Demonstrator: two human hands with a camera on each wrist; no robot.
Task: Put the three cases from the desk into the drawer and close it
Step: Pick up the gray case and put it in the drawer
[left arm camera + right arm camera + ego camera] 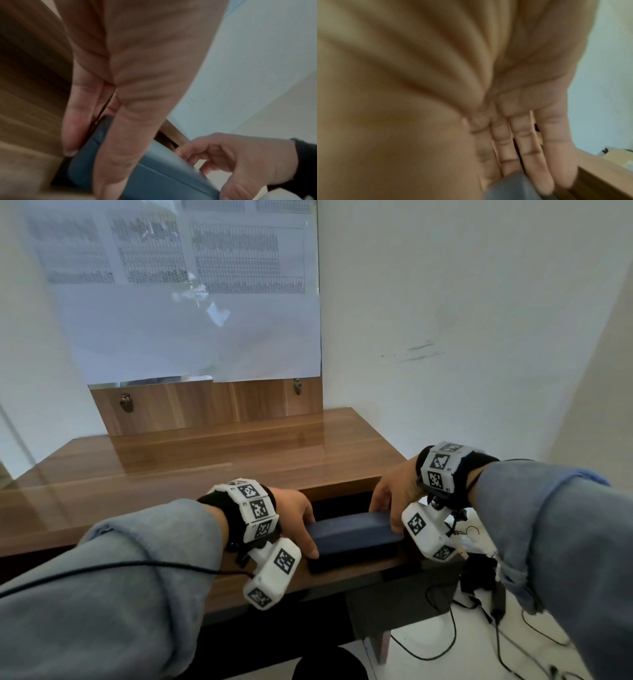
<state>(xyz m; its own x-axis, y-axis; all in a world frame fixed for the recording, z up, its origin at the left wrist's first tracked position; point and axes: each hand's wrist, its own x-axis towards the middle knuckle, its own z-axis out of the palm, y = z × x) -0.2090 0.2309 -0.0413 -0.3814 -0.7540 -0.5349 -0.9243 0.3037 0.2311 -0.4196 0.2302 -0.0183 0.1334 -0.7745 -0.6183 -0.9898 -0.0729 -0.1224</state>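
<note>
The person holds a dark blue case (352, 534) over the open drawer (342, 505), just below the worktop (205, 467) edge. The left hand (294, 513) grasps its left end, and the right hand (394, 491) grasps its right end, fingers (530, 162) curled around it.

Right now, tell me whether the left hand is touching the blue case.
Touching. The left wrist view shows the left hand with thumb and fingers pressed around the end of the blue case.
</note>
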